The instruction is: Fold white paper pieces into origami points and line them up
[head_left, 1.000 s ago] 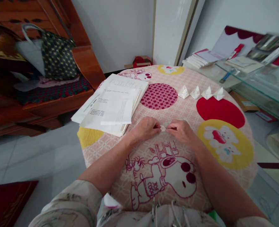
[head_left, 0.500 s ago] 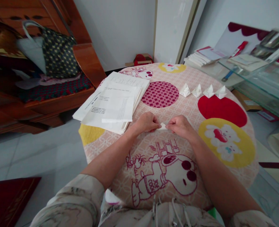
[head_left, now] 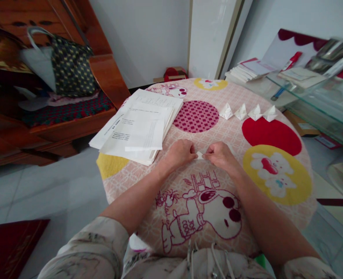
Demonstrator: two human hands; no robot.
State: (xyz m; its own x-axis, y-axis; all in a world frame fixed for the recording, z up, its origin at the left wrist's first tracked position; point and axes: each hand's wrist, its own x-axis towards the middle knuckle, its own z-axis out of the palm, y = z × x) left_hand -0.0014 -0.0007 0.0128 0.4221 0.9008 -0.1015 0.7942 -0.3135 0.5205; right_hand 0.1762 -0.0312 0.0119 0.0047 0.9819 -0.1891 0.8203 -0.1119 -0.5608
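Between my hands is a small folded piece of white paper [head_left: 199,155], pinched at both ends just above the tablecloth. My left hand [head_left: 183,150] has its fingers closed on the left end. On the right end, the thumb and fingers of my right hand [head_left: 219,153] are pressed together. Most of the paper is hidden behind the fingers, so its full shape does not show. Several folded paper boats [head_left: 240,111] stand in a row at the table's far right. A stack of printed paper sheets [head_left: 142,128] lies to the left of my hands.
A round table with a patterned tablecloth [head_left: 177,205] is in front of me. To the right stands a glass shelf [head_left: 307,100] with papers, a red marker [head_left: 292,60] and metal containers. A wooden bench [head_left: 72,133] with a spotted bag [head_left: 71,69] is at the left.
My fingertips have come slightly closer together, and less of the white paper shows between them. The boats and the stack of sheets lie as before.
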